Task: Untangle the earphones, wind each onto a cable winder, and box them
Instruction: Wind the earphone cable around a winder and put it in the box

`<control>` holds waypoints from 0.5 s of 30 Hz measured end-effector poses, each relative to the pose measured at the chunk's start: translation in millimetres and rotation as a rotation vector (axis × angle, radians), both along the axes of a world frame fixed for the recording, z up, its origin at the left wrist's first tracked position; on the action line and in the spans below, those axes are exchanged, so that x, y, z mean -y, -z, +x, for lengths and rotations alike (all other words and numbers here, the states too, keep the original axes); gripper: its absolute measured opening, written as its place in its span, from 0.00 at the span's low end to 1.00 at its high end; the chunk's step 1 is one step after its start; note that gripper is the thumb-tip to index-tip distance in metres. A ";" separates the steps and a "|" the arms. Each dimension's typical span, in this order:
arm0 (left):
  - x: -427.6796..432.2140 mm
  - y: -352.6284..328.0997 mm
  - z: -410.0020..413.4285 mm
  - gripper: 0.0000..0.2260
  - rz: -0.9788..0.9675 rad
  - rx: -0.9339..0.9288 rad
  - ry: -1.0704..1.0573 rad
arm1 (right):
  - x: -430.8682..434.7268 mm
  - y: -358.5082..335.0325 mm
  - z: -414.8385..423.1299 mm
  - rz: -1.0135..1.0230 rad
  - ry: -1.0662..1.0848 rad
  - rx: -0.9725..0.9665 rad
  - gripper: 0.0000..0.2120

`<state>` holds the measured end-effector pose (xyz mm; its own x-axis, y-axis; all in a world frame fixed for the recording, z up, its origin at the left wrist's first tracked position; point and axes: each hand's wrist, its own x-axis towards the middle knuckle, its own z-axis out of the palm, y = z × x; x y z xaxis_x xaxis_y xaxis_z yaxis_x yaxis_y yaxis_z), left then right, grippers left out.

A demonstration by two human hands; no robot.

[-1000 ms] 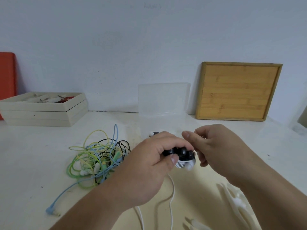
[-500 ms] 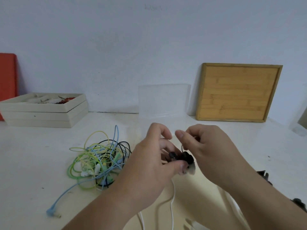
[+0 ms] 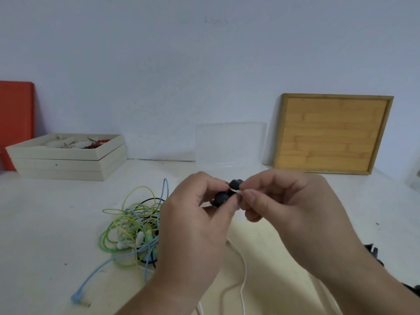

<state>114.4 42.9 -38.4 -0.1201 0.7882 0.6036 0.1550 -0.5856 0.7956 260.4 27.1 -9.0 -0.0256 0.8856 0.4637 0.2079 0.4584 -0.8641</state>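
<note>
**Both hands pinch at a black winder over the table**

A white table (image 3: 45, 223) fills the lower half of the view and meets a pale wall. At two o'clock from the hands, a bamboo tray (image 3: 334, 133) leans upright against that wall. At ten o'clock a stack of cream trays (image 3: 68, 160) sits on the table, with a red board (image 3: 16, 121) behind it at the picture's edge.

The left hand (image 3: 195, 223) and right hand (image 3: 284, 205) meet near the centre. At twelve o'clock behind them a clear box (image 3: 229, 144) stands by the wall.

At eight o'clock from the hands a tangle of earphones (image 3: 134, 228) in green, yellow, blue and black lies on the table, its blue plug (image 3: 78, 300) trailing toward seven o'clock.

A white cable (image 3: 244, 276) runs down to six o'clock from under the left hand.

The left thumb and fingers clamp a black winder (image 3: 223, 196). The right thumb and forefinger are pressed together on a short white strand right at the winder.
</note>
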 end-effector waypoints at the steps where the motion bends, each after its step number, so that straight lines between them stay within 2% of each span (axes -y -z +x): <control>1: 0.1 -0.5 0.6 0.09 -0.001 0.045 0.030 | -1.0 -1.3 1.8 -0.031 -0.003 -0.051 0.07; 4: 1.7 -3.8 1.9 0.08 -0.033 0.157 0.153 | -0.1 -5.6 4.1 -0.069 0.025 -0.097 0.05; 9: 5.0 -4.6 4.5 0.06 -0.081 0.225 0.235 | 4.5 -9.3 1.2 -0.054 0.135 0.011 0.05; 12: 3.0 -1.1 5.3 0.08 -0.107 0.220 0.253 | 5.4 -9.7 1.4 -0.038 0.169 0.017 0.07; 15: 0.0 1.9 3.8 0.12 -0.063 0.119 0.220 | 6.0 -8.6 1.3 -0.005 0.180 0.045 0.06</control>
<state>118.2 42.8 -40.3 -0.0088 0.8387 0.5446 -0.0681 -0.5438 0.8364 261.7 21.1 -0.5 0.1128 0.8802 0.4610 0.3244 0.4059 -0.8544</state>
